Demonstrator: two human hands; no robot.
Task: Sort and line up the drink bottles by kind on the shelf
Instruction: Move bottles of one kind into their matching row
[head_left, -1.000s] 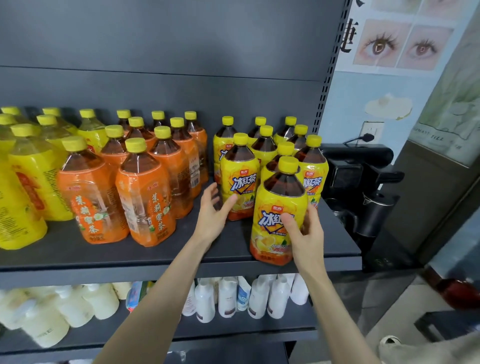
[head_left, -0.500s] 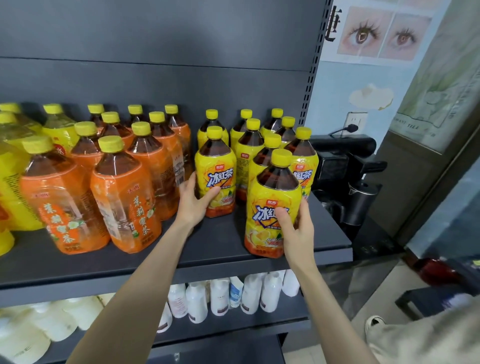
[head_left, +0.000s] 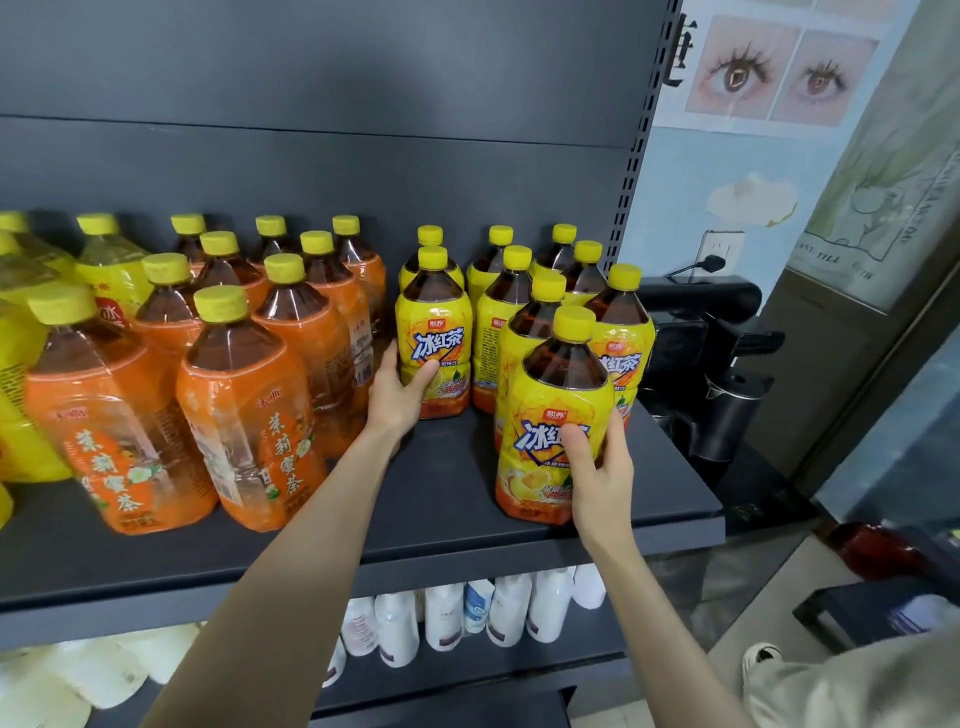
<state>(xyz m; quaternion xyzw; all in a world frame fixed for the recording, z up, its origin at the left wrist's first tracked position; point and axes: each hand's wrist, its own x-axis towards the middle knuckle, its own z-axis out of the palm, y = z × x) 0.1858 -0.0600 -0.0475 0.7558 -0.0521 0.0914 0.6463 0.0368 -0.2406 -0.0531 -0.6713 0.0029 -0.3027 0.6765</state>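
On the dark shelf (head_left: 447, 499) stand yellow-capped drink bottles in groups. My right hand (head_left: 597, 478) grips the front yellow-label iced tea bottle (head_left: 550, 415) near the shelf's front right edge, thumb across its label. My left hand (head_left: 400, 395) grips the lower left side of another yellow-label iced tea bottle (head_left: 435, 332), which heads the left row of that group. Several more of the same kind (head_left: 618, 332) stand behind, up to the back panel. Left of them stand several orange-label tea bottles (head_left: 249, 405).
Clear yellow drink bottles (head_left: 21, 364) crowd the far left of the shelf. White bottles (head_left: 509, 608) line the lower shelf. A black machine (head_left: 722, 374) stands just right of the shelf's perforated upright (head_left: 628, 171). A dark stool (head_left: 857, 608) is at the lower right.
My left hand has closed round the left yellow-label bottle, which it only touched with spread fingers a second ago. My right hand keeps hold of the front bottle. The camera has drifted closer.
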